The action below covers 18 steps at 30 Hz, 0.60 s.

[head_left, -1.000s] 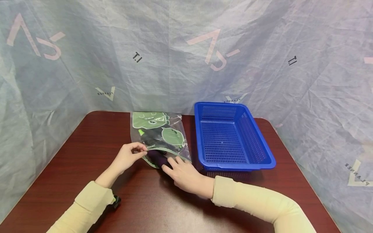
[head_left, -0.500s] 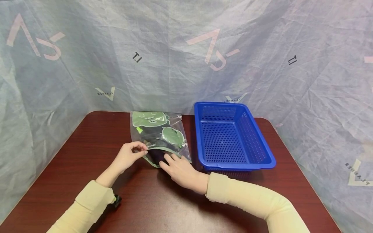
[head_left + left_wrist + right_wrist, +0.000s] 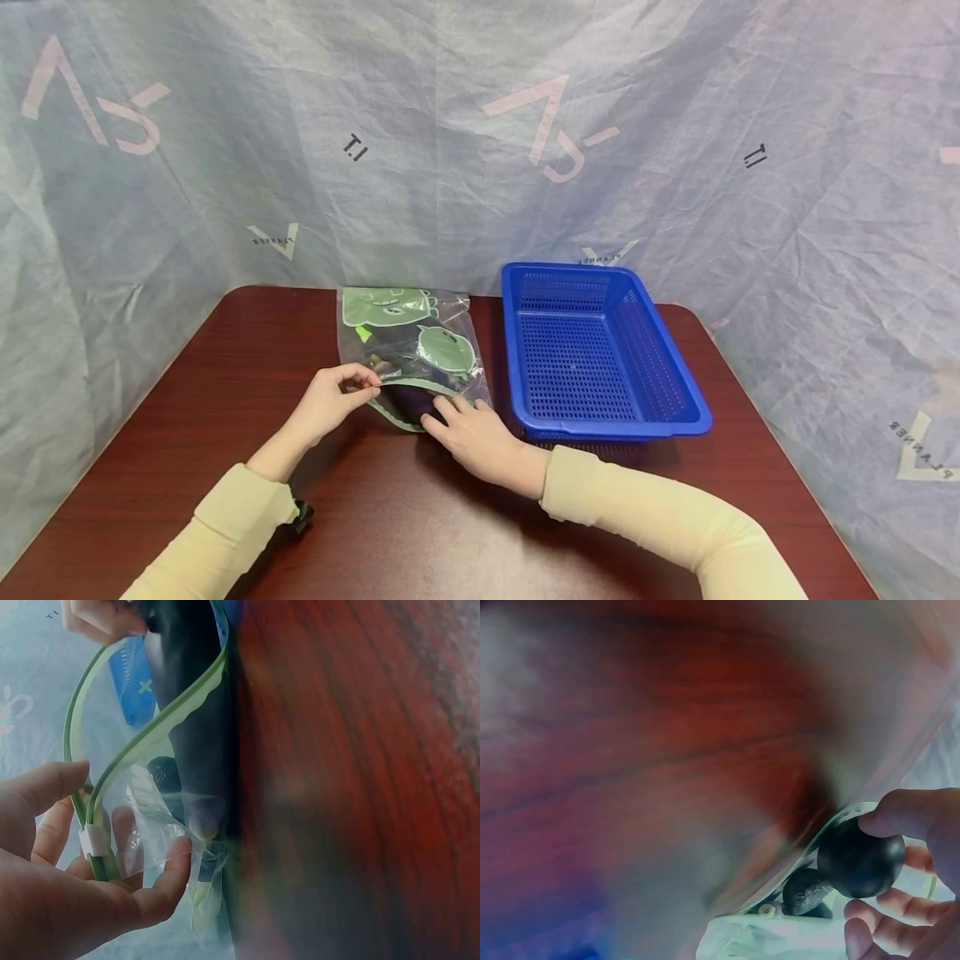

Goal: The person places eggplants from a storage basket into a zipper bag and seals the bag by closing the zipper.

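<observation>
A clear zip bag (image 3: 352,354) with green cartoon prints lies flat at the back, its green-edged mouth parted toward me. My left hand (image 3: 326,406) pinches the mouth's left corner, close to the white slider (image 3: 94,841). A dark purple eggplant (image 3: 408,403) lies lengthwise through the mouth, mostly inside. My right hand (image 3: 480,443) holds its rounded near end, thumb on top and fingers beside it in the right wrist view. Within the bag are other dark items, one with a bright green tip (image 3: 363,332), and a smaller bumpy dark one (image 3: 806,891).
A blue perforated basket (image 3: 517,375) stands right of the bag on the brown table (image 3: 420,533). A grey printed cloth (image 3: 420,208) hangs behind and at both sides. A small black object (image 3: 302,515) shows by the left sleeve.
The eggplant has slid farther into the bag, pushed by my right hand, which then drew back slightly to the right. My left hand keeps its hold on the bag's edge.
</observation>
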Motion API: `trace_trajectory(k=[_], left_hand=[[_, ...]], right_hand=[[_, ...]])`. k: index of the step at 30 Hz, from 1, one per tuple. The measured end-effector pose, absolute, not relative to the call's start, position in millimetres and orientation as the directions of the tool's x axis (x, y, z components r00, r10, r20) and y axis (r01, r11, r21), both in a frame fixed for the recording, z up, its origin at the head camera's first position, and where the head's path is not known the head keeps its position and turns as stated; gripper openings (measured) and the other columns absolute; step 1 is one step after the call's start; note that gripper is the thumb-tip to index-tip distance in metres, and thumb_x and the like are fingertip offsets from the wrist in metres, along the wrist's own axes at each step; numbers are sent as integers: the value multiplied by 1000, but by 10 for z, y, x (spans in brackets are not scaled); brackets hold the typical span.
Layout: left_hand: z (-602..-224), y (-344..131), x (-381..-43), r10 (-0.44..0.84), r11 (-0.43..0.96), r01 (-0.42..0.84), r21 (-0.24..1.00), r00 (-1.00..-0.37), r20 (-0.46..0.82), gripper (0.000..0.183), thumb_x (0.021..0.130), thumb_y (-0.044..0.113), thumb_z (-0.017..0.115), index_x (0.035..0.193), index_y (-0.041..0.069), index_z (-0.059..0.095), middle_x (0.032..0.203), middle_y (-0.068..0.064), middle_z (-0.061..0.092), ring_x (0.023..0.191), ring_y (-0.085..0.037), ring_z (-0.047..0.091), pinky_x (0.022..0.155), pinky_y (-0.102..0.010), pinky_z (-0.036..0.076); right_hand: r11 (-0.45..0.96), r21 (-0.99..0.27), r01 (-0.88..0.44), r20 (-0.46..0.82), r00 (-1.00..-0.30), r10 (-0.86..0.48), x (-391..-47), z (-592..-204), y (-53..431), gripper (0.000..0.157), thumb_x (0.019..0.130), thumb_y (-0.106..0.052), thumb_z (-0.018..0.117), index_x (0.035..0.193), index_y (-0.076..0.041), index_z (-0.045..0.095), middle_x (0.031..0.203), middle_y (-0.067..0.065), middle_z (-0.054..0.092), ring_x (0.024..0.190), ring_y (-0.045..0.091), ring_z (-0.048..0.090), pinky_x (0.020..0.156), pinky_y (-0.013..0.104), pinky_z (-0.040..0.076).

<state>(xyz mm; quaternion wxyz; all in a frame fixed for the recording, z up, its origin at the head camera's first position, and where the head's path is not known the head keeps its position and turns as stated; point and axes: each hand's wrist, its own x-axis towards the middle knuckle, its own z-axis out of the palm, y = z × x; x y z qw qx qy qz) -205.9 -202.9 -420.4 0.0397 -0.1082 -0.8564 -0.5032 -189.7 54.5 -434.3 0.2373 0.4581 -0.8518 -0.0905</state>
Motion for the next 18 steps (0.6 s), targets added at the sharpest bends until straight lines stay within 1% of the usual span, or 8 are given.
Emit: trace_trajectory(k=[3, 7, 18], left_hand=[[-4208, -2035, -2055, 141, 473, 225, 852, -974, 178, 11, 83, 5, 70, 93, 1, 67, 82, -6, 64, 75, -14, 57, 65, -24, 47], [-4208, -2042, -2057, 140, 463, 224, 858, -974, 178, 11, 83, 6, 70, 93, 1, 68, 83, -6, 64, 75, -14, 57, 65, -23, 47], [-4213, -2053, -2058, 145, 454, 224, 863, -974, 176, 12, 83, 6, 70, 93, 1, 67, 83, -7, 64, 74, -14, 58, 64, -23, 48]], right_hand=[[553, 357, -753, 326, -454, -829, -1900, -4362, 599, 31, 83, -18, 65, 111, -17, 52, 113, 4, 52, 92, 21, 54, 55, 29, 43], [536, 340, -773, 321, -440, -839, -1920, -4392, 655, 27, 83, -16, 63, 108, -16, 52, 110, 3, 51, 89, 20, 53, 57, 29, 43], [513, 374, -772, 350, -395, -849, -1952, -4409, 591, 22, 85, -22, 59, 106, -17, 52, 108, 1, 51, 91, 19, 52, 59, 30, 42]])
